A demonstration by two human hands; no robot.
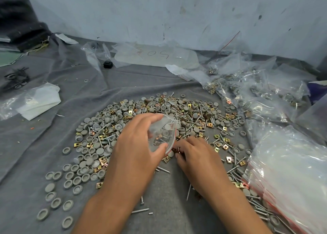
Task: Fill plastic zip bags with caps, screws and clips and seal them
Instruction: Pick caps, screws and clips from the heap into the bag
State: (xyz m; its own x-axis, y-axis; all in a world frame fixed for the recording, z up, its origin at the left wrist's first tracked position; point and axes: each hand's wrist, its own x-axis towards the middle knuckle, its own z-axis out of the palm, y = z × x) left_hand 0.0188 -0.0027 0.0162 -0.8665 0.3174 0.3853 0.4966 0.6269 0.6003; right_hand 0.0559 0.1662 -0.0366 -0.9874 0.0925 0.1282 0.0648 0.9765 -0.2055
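Note:
A wide heap of grey caps [99, 142], silver screws [192, 120] and gold clips [228, 159] lies spread on a grey cloth [53, 138]. My left hand [136, 145] grips a small clear zip bag [163, 133] with a red seal strip, its mouth turned to the right. Caps and clips show through the bag. My right hand [194, 156] is just below the bag's mouth, fingers curled down over a few clips on the heap; whether it pinches them is hidden.
A stack of empty zip bags [290, 172] lies at the right. Filled bags [247, 92] are piled at the back right. Loose plastic sheets [155, 57] lie by the wall, a white bag [39, 101] at the left, black parts [16, 77] far left.

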